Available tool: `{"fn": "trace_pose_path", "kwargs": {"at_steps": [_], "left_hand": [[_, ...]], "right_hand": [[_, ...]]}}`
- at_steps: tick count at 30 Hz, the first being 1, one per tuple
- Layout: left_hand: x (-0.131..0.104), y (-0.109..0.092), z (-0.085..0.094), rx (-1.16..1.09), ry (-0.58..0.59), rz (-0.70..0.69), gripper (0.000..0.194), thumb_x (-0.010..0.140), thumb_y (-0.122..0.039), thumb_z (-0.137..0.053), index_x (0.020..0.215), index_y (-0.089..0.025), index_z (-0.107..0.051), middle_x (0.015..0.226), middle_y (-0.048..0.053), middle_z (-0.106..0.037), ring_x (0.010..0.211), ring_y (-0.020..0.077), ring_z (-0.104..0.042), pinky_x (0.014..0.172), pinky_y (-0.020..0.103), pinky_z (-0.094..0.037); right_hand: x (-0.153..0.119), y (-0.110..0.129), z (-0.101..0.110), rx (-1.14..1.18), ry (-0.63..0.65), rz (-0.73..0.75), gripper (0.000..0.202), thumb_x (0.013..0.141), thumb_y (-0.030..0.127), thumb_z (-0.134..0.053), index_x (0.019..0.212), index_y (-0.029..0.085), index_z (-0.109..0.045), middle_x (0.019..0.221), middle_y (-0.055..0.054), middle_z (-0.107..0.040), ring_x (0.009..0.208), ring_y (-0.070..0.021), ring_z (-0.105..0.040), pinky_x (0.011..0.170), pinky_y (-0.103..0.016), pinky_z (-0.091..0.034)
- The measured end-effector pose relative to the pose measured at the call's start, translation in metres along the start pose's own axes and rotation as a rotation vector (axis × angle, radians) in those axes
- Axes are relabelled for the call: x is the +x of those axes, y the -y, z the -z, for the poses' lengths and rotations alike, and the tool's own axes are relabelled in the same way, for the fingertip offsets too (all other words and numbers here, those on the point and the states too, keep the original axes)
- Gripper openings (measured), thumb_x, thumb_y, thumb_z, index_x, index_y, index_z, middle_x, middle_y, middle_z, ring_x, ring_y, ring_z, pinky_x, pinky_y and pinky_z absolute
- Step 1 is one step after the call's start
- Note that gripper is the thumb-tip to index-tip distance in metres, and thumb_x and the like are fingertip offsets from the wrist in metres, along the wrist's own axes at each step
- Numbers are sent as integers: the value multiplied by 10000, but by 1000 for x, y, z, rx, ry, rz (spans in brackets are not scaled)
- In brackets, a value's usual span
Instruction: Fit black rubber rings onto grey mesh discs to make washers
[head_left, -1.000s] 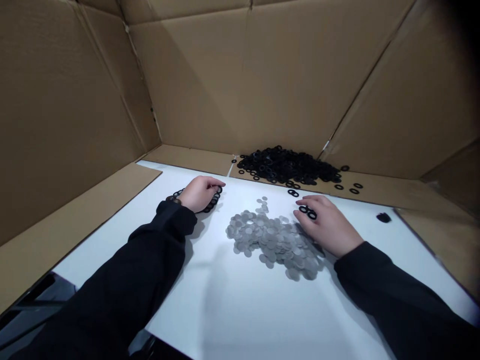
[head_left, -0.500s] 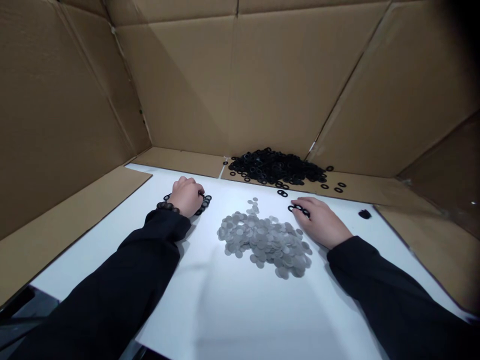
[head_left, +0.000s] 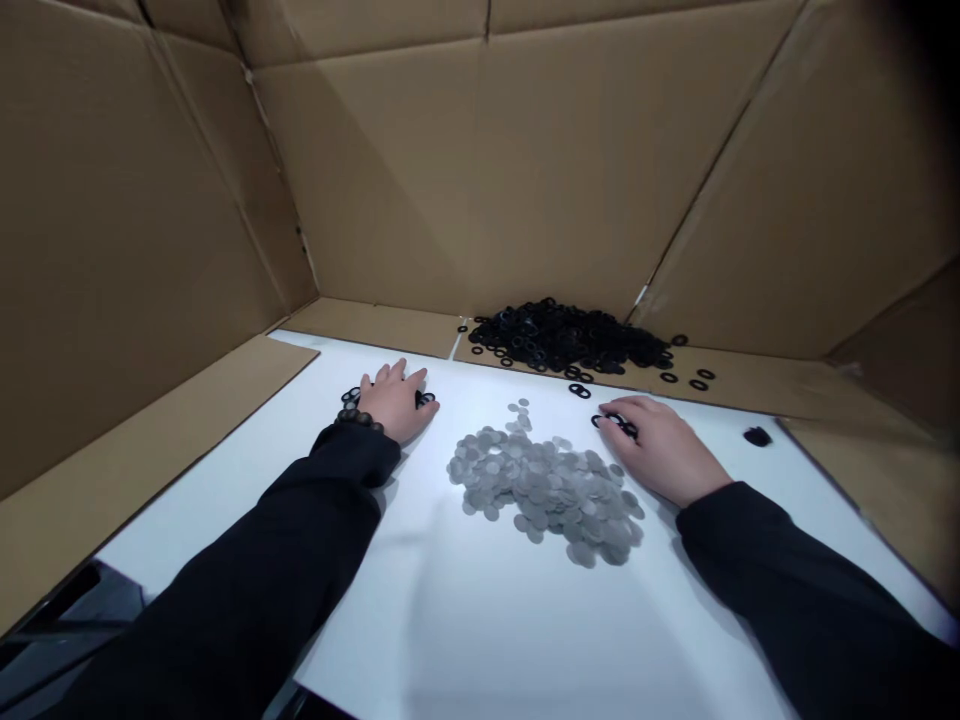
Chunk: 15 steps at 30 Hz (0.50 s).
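My left hand (head_left: 397, 403) lies on the white board with its fingers spread. Several black rings (head_left: 351, 397) show at both sides of it, partly covered by the palm. At the right, my right hand (head_left: 660, 448) is closed, with a few black rings (head_left: 616, 421) between its thumb and fingers. Between the two hands a heap of thin grey translucent discs (head_left: 551, 490) is spread on the board. A small trail of discs (head_left: 523, 412) reaches toward the back.
Against the cardboard back wall (head_left: 465, 190) lies a big pile of black rings (head_left: 570, 335), with loose rings (head_left: 580, 391) in front. A small black lump (head_left: 757, 436) sits on the white board (head_left: 510, 640) at right. Cardboard strips (head_left: 172, 440) border the board.
My left hand has gone from curled to spread over the black rings. My right hand keeps its grip on its rings. The whole view has shifted slightly.
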<state>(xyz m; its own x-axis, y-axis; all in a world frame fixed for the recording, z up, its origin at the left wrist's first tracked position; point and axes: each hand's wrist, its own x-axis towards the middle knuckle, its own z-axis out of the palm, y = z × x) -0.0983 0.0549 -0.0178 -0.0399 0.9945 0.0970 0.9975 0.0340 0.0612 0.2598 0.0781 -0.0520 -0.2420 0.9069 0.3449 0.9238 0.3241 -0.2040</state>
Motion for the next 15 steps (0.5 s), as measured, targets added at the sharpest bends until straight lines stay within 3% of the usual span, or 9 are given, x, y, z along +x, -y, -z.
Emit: {"fn": "trace_pose_path", "kwargs": {"at_steps": [4,9,15], "left_hand": [[-2,0,-1,35,-18,-25,431,908,-459,-398,1238,-270,-602,1401,109,-516,1287,311,-431,1052,504,-314],[-4,0,-1,45,-34,-50,366,878,-353,-446,1165,-225,-635,1269,127,-587,1198,309,-486,1005,491,-344],[-5,1,0,51,-51,-96,322,823,-286,-487,1073,-178,-658,1173,131,-610,1115,290,-531,977,459,-375]], "right_hand": [[-1,-1,3,-186,36,-156,507,856,609,-443,1097,234,-683,1146,-154,-628,1057,-415,-562,829,-548,-458],[2,-10,2,-102,34,-23,409,895,505,-407,1008,214,-672,958,-135,-622,929,-309,-596,839,-420,-474],[9,-11,1,-91,98,-80,330,839,558,-477,797,245,-572,850,-91,-618,726,-257,-581,623,-379,-440]]}}
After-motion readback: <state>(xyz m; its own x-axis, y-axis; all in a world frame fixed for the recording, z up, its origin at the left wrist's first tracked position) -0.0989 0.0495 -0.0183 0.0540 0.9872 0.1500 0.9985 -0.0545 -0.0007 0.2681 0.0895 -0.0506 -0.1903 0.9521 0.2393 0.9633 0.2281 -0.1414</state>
